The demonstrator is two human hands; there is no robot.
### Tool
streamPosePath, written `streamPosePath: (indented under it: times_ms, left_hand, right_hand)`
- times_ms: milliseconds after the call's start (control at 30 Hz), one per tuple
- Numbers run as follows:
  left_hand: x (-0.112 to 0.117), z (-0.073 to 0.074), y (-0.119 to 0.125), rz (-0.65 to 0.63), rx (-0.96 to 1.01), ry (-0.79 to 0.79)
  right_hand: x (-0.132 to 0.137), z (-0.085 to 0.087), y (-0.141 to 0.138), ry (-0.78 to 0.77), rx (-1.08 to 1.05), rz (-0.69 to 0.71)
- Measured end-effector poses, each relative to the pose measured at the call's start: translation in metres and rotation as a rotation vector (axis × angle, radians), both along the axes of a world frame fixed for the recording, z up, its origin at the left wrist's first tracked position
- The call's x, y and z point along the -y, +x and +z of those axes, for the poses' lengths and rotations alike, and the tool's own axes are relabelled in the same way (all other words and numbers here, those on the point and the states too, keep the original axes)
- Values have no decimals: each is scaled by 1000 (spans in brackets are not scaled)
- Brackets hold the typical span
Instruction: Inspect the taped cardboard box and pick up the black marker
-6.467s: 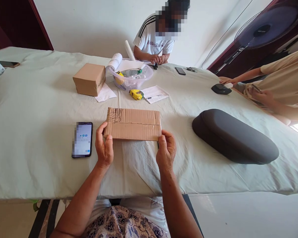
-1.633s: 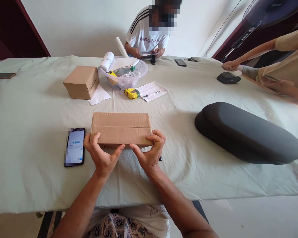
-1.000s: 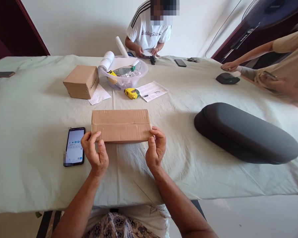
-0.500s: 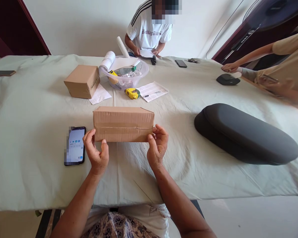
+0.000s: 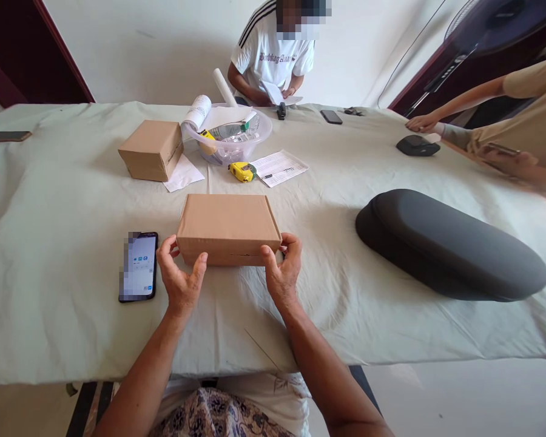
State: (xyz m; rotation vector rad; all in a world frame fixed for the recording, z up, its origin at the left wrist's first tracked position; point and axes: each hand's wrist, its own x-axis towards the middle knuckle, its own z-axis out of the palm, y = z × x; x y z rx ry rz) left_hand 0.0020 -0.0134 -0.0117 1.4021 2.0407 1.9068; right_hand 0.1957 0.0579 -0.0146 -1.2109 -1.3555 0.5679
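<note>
One box (image 5: 230, 218) lies between left grip (image 5: 182, 288) and right grip (image 5: 284, 278).

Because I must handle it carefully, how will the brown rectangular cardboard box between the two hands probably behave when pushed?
The cardboard box is probably stiff: its edges look straight. Wider than tall, it would likely slide, not tip. Its weight is unclear: it looks closed.

Phone (image 5: 142, 273): lying L of nr box (image 5: 230, 218);
Cushion (image 5: 450, 246): lying R of nr box;
Tape msr (image 5: 242, 172): resting behind nr box, L of sheet (image 5: 282, 165);
Basin (image 5: 255, 144): standing farther back, R of far box (image 5: 150, 149)
</note>
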Motion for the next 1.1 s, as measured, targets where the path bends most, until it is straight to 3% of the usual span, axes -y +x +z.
streamPosePath:
  times_ms: [133, 367, 1100]
  left_hand:
    - [-1, -3, 5, 20, 12, -45]
    - [-2, 4, 8, 91, -148, -139]
    - [0, 0, -4, 70, -10, -33]
  right_hand:
    - [3, -3, -4, -24, 26, 10]
    - [4, -8, -8, -1, 178, 28]
    - [5, -4, -5, 35, 0, 131]
